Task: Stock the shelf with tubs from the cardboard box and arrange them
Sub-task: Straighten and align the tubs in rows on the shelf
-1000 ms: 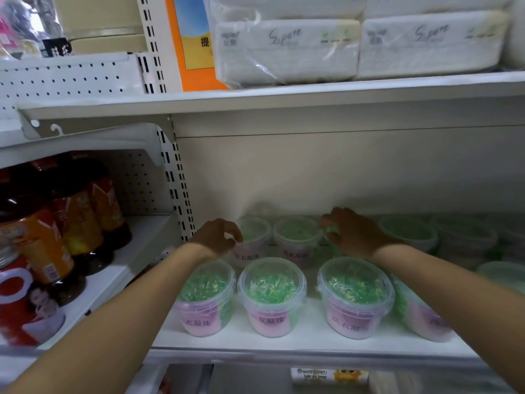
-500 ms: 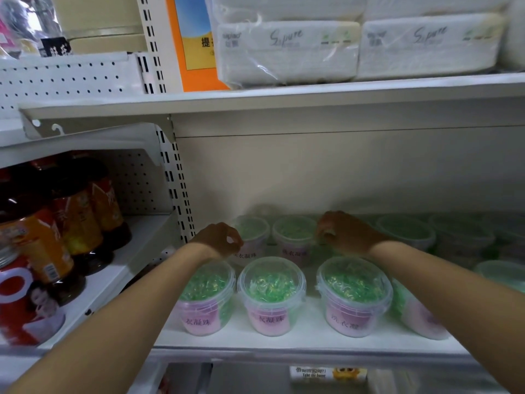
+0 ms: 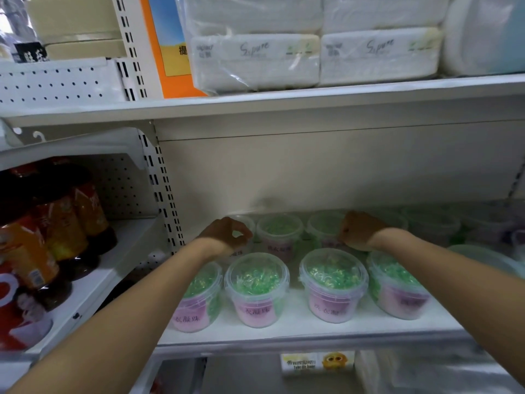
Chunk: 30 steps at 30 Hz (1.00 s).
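On shelf point(image 3: 298, 327), back row of tubs point(image 3: 279, 228).
Left grip point(image 3: 227, 233) curled at corner tub point(image 3: 246, 222); right grip point(image 3: 359, 230) lay palm-down; grasp state indeterminate for both.

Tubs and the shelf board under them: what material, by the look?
Tubs: clear glossy plastic, probably; green beads show through lid and wall, highlights on top, pink label on the side. Shelf: likely white painted metal, smooth, with a thin folded front edge; not certain.

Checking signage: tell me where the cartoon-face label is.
Head view: the cartoon-face label hangs under the shelf's front edge, slightly right of centre, below the third front-row tub from the left.
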Tool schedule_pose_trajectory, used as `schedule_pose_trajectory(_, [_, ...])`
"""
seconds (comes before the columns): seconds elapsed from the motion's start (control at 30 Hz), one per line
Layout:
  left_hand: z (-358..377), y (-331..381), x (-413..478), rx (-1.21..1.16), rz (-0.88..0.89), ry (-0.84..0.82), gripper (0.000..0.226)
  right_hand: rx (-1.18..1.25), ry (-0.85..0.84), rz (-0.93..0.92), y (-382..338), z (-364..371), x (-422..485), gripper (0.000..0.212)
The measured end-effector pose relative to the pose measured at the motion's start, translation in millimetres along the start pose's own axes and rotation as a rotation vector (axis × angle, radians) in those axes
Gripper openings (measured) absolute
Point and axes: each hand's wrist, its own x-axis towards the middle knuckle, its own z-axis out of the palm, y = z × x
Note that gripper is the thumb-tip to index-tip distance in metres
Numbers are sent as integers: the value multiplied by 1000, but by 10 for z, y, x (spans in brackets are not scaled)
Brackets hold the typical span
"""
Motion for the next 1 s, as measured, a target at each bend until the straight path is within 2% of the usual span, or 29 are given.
schedule_pose_trajectory(0.07, [-7,7,-54,-28,-9,8,18,23,24,7,-17,17,-45,30])
schedule_pose_trajectory(0.27, [-86,10,-380,-168,-3,69,23,110,144,37,-276,-19,-275,23])
schedule_pose_trajectory(0.37, [-130,-50,-560,-203,28,78,24,103,136,-47,-424,-8,-470,14])
schedule_pose_trajectory(0.47, [-168,-163,-715,-266,36,80,21,114,180,-131,-579,69,-663,25])
schedule_pose_trajectory(0.6, [-204,-332,-918,-284,67,104,19,115,215,-239,-846,179,-863,29])
schedule_pose_trajectory(0.87, [-176,-691,-1239,-247,-30,61,16,53,224,-451,-1180,407,-1081,25])
schedule_pose_trajectory(1.0, [-129,-826,-1361,-184,-52,20,19,14,220,-492,-1273,514,-1140,28])
